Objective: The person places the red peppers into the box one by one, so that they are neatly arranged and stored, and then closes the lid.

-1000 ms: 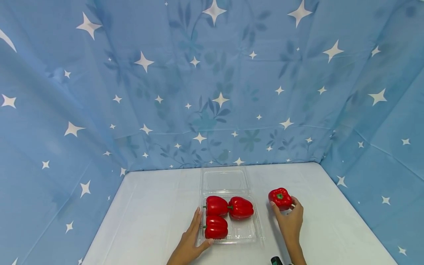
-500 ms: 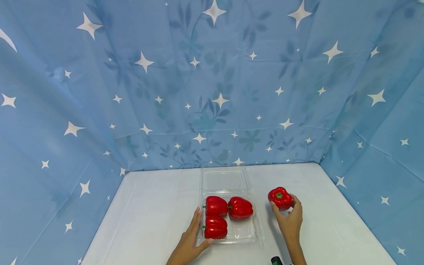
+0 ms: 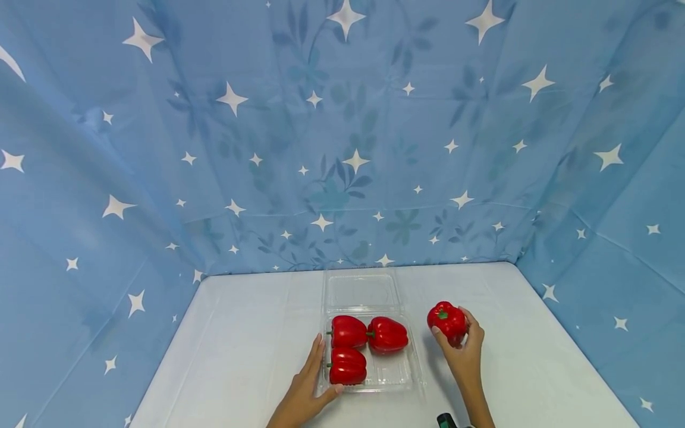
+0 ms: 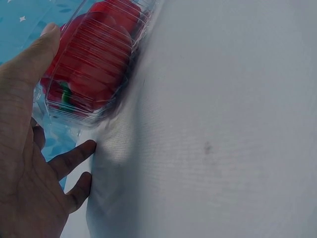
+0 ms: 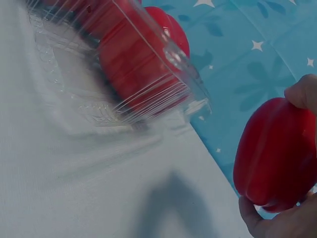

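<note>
The one red pepper [image 3: 446, 319] outside, pinched by the right hand [image 3: 464, 356], is right of the open clear container [image 3: 395, 373], where three others [image 3: 348, 366] already lie far-left, near-left and far-right, while the left hand [image 3: 302, 392], fingers extended, braces the container's left side.

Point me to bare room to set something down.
Free: table left of the left hand; table right of the right hand; the near-right corner of the box, bordered by two peppers. Crowded: the other three corners, a pepper in each; the box's left side, by the left hand.
</note>
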A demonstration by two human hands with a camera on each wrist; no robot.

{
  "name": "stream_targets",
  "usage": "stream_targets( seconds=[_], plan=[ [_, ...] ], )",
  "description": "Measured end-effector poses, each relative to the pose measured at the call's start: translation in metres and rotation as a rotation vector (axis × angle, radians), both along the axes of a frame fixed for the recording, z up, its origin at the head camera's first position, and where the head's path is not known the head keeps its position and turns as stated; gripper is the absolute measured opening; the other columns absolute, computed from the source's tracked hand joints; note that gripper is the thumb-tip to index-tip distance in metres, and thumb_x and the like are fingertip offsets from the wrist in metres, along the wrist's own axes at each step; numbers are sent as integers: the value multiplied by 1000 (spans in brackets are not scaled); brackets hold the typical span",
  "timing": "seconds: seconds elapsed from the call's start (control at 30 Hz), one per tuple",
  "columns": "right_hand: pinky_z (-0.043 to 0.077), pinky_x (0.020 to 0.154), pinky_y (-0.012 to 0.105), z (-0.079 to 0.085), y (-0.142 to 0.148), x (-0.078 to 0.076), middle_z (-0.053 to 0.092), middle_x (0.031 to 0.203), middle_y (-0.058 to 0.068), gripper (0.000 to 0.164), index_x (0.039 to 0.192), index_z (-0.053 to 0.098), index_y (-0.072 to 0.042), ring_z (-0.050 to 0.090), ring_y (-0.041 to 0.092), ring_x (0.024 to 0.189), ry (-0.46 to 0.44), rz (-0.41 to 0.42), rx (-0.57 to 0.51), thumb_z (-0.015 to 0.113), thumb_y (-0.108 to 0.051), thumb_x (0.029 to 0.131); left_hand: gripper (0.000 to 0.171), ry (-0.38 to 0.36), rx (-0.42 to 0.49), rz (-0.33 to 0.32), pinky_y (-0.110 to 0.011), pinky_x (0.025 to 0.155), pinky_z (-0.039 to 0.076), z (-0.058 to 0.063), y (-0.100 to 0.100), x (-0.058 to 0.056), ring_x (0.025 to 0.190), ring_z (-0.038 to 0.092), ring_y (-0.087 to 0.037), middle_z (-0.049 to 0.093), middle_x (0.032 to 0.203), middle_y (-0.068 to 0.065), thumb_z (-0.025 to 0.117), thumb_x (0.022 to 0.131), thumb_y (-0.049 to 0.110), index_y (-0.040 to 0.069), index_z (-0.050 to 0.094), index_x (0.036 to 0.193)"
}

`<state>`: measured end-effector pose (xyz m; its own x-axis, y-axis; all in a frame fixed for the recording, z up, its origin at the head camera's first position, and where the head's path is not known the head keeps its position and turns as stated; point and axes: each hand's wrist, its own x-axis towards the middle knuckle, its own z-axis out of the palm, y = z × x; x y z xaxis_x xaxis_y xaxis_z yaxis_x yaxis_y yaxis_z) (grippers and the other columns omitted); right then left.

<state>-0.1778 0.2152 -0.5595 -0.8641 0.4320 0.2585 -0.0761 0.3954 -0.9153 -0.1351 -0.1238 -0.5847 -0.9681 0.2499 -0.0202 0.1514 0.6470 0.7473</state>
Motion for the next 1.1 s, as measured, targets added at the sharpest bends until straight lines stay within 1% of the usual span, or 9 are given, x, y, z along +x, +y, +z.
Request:
stream_targets(
  seconds=[0.03, 0.1, 0.17, 0.37, 0.57, 0.67, 0.87, 1.0, 1.1],
  plan=[
    [50, 92, 24, 1, 0, 0, 36, 144, 13, 83, 147, 34, -9, 31, 3, 124, 4, 7, -2, 79, -6, 77, 101, 1, 1, 0, -77, 95, 35, 0, 0, 0, 148, 25, -37, 5, 166, 3, 60, 83, 67, 26, 8, 159],
    [43, 86, 7, 2, 0, 1, 36, 145, 11, 84, 148, 34, -12, 30, -1, 122, 10, 24, -3, 79, -5, 77, 101, 3, 0, 2, -79, 94, 33, -1, 0, 0, 147, 25, -37, 5, 166, 3, 60, 82, 67, 26, 8, 159],
    [38, 81, -1, 4, 0, 1, 36, 146, 11, 85, 149, 34, -14, 30, -2, 122, 16, 46, -11, 79, -5, 78, 101, 5, -1, 5, -81, 94, 31, -1, 0, 0, 147, 25, -37, 5, 166, 3, 60, 82, 67, 27, 7, 159],
    [41, 80, 3, 10, -2, 3, 41, 148, 9, 86, 150, 35, -17, 34, -5, 118, -3, 86, -10, 81, -10, 78, 102, -2, -9, 10, -81, 93, 30, -1, 0, -1, 147, 26, -37, 6, 166, 3, 60, 82, 68, 27, 7, 159],
    [43, 81, 2, 15, -6, 6, 45, 144, 7, 84, 148, 34, -13, 39, -8, 115, 0, 140, -64, 80, -9, 78, 102, 5, -4, 4, -77, 95, 35, -1, 1, -2, 147, 25, -37, 5, 166, 3, 60, 83, 67, 26, 6, 159],
    [44, 82, 1, 15, -8, 7, 47, 141, 6, 79, 145, 36, -11, 42, -10, 114, 12, 168, -79, 79, -9, 79, 101, 6, 1, 3, -79, 95, 33, -2, 1, -2, 147, 25, -37, 5, 166, 3, 60, 83, 66, 27, 6, 159],
    [45, 85, 4, 11, -11, 8, 53, 137, 9, 71, 142, 44, -10, 47, -15, 113, 37, 231, -44, 79, -9, 80, 100, 1, -4, 5, -81, 93, 31, -3, 0, -1, 147, 25, -38, 4, 166, 4, 58, 84, 67, 29, 5, 158],
    [47, 86, 8, 10, -13, 8, 56, 135, 3, 71, 141, 48, -13, 48, -17, 112, 31, 268, -7, 80, -11, 78, 100, 9, 3, 1, -79, 94, 33, -2, 0, -1, 147, 25, -37, 4, 166, 4, 59, 84, 66, 29, 5, 158],
    [49, 86, 10, 11, -15, 9, 57, 136, 2, 73, 141, 49, -14, 49, -16, 111, 27, 297, 18, 82, -12, 76, 100, 12, 4, 1, -79, 94, 33, -2, 0, 0, 147, 25, -37, 4, 166, 4, 60, 83, 66, 29, 4, 158]
  ],
)
